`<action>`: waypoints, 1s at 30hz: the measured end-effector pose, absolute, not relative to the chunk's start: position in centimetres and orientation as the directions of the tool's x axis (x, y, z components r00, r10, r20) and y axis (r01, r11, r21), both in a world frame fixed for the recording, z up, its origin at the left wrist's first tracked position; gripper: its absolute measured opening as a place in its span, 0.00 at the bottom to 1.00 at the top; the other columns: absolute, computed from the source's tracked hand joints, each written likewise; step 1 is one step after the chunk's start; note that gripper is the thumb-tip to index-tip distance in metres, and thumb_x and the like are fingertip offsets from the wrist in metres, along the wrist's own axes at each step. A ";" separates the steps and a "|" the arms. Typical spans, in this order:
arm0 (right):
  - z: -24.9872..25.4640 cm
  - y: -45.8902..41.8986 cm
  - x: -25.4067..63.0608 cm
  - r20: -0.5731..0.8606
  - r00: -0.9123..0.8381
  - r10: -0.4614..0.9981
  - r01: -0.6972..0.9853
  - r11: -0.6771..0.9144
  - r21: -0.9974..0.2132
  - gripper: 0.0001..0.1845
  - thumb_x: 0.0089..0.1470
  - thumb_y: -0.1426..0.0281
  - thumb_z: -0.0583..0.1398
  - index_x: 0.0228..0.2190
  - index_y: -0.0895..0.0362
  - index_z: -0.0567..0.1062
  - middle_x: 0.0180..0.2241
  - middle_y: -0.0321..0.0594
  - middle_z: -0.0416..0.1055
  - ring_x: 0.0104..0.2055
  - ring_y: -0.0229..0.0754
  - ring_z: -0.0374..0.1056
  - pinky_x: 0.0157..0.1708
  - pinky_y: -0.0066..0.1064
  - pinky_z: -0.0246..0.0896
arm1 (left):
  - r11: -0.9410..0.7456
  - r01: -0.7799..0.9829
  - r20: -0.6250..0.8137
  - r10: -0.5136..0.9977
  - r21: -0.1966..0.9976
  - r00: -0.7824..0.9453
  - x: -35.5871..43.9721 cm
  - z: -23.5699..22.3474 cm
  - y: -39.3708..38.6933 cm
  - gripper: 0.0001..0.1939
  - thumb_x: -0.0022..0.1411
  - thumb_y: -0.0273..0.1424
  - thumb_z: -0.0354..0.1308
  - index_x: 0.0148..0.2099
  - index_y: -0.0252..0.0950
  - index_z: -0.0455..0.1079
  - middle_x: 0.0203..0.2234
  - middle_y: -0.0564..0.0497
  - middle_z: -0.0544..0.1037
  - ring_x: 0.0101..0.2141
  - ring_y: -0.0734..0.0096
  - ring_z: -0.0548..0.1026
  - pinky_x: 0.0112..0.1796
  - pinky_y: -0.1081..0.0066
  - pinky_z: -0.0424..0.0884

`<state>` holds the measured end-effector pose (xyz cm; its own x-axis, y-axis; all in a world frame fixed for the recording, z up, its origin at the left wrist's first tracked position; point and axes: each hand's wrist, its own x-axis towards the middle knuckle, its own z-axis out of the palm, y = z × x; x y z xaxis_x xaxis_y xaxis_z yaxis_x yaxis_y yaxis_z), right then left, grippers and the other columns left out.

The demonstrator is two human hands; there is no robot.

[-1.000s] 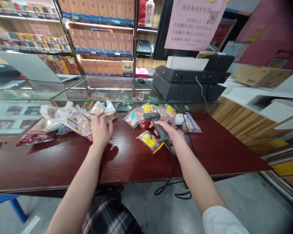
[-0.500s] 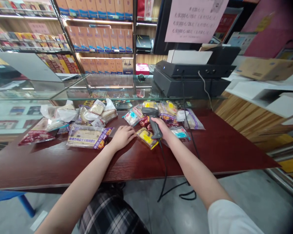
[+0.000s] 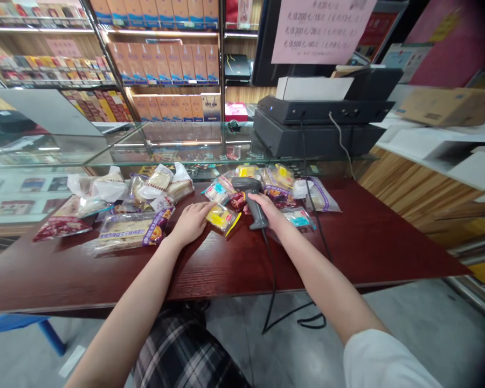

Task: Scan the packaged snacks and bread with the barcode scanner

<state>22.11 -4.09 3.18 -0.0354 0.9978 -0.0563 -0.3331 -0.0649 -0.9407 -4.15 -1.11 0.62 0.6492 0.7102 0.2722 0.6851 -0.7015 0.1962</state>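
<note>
Yellow and clear, the small pack (image 3: 223,220) lies on the table (image 3: 226,269) at three o'clock from the left hand (image 3: 191,225), right at its fingertips. From here I can't tell if those fingers pinch it or just touch it. The right hand (image 3: 269,213) is wrapped around the scanner (image 3: 256,207), at two o'clock from the pack. A purple bag (image 3: 131,231) lies at nine o'clock from the left hand.

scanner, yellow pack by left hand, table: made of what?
Scanner: probably matte plastic; dull dark, moulded-looking body.
Yellow pack: likely glossy clear film; shiny, see-through patches.
Table: semi-gloss wood or laminate, can't tell which; grain lines, soft reflections.
</note>
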 end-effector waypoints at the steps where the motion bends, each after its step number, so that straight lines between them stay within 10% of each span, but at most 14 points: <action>1: 3.3 -4.1 22.1 -0.064 -0.031 0.997 -0.339 -0.071 -0.938 0.07 0.54 0.66 0.62 0.30 0.57 0.73 0.28 0.39 0.77 0.23 0.36 0.70 0.25 0.27 0.70 | -0.690 0.696 0.277 0.721 0.201 0.635 -4.1 0.7 -1.2 0.28 0.64 0.28 0.49 0.66 0.37 0.58 0.60 0.41 0.67 0.58 0.56 0.67 0.57 0.54 0.63; 7: 4.2 -4.5 22.2 -0.052 -0.031 0.998 -0.334 -0.060 -0.941 0.10 0.56 0.64 0.60 0.33 0.58 0.73 0.21 0.38 0.74 0.22 0.36 0.69 0.25 0.26 0.69 | -0.449 0.736 0.289 0.893 0.507 0.346 -3.3 1.3 -1.4 0.24 0.68 0.42 0.45 0.55 0.34 0.71 0.49 0.40 0.76 0.49 0.53 0.75 0.50 0.58 0.69; 12: 4.5 -4.8 21.9 -0.120 -0.051 0.991 -0.349 -0.130 -0.928 0.08 0.57 0.65 0.59 0.31 0.58 0.71 0.19 0.38 0.73 0.21 0.38 0.70 0.24 0.27 0.68 | 0.048 0.244 -0.074 0.992 0.969 0.099 -3.0 2.4 -1.1 0.28 0.67 0.47 0.41 0.41 0.28 0.72 0.27 0.41 0.80 0.27 0.63 0.78 0.30 0.68 0.71; 18: 3.7 -5.0 21.9 -0.052 -0.229 0.972 -0.292 -0.119 -0.949 0.16 0.58 0.58 0.58 0.27 0.57 0.72 0.16 0.38 0.70 0.17 0.36 0.63 0.18 0.24 0.60 | 0.217 -0.076 -0.208 0.972 0.973 0.110 -3.1 3.2 -1.4 0.28 0.68 0.47 0.42 0.44 0.26 0.70 0.28 0.40 0.81 0.22 0.74 0.74 0.27 0.75 0.68; 30: 4.1 -5.2 21.3 0.026 -0.234 0.972 -0.396 -0.071 -0.915 0.15 0.49 0.58 0.64 0.31 0.57 0.71 0.29 0.38 0.75 0.18 0.31 0.58 0.16 0.26 0.55 | 0.233 -0.009 -0.228 0.957 0.972 0.178 -2.4 3.3 -2.0 0.29 0.67 0.49 0.45 0.43 0.26 0.71 0.27 0.39 0.80 0.22 0.73 0.74 0.28 0.74 0.68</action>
<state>21.32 -5.20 4.05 -0.2341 0.9719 0.0258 -0.3963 -0.0711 -0.9154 -2.44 -2.01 3.29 0.1785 0.9572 -0.2279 -0.0088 0.2332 0.9724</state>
